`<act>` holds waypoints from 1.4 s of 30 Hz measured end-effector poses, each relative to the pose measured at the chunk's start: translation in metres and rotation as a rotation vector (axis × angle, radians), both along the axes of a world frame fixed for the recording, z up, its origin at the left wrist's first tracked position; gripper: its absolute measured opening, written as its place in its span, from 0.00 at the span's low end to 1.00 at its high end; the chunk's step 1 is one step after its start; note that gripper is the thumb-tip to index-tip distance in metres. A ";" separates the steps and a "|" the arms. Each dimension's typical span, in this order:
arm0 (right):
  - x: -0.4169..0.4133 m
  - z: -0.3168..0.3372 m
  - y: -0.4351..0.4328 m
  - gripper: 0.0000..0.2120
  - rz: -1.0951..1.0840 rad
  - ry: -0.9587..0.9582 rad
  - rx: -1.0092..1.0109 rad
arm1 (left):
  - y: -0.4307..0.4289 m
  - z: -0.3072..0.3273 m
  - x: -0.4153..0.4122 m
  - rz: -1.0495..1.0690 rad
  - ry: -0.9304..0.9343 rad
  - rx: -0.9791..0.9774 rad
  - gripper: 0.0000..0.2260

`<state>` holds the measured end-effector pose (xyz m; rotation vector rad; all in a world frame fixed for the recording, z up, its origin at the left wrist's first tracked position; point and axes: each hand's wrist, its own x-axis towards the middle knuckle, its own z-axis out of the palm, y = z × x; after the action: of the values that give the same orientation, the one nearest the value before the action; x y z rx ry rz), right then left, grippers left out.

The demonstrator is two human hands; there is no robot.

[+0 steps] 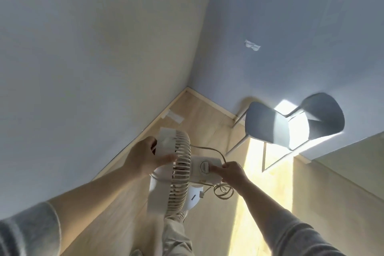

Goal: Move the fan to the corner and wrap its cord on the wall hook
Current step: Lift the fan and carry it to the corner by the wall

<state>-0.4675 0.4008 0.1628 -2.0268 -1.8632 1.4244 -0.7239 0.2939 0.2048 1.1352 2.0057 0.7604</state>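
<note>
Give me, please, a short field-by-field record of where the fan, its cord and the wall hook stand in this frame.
fan: held off the floor in both hands, not yet set down
left hand: grips the fan's front rim
right hand: grips the fan's rear housing
cord: loose coil hanging below the right hand, not on the hook
wall hook: on the right-hand wall, nothing hanging on it
corner: ahead of the fan
chair: by the right-hand wall, below the hook, partly in sunlight
</note>
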 end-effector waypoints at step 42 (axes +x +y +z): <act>-0.124 -0.028 0.577 0.19 0.028 -0.007 -0.051 | 0.572 -0.032 -0.120 0.049 -0.054 -0.066 0.32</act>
<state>-0.5920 0.9774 0.1352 -2.0389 -1.8849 1.4891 -0.8435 0.8663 0.1726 1.0207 2.0050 0.7366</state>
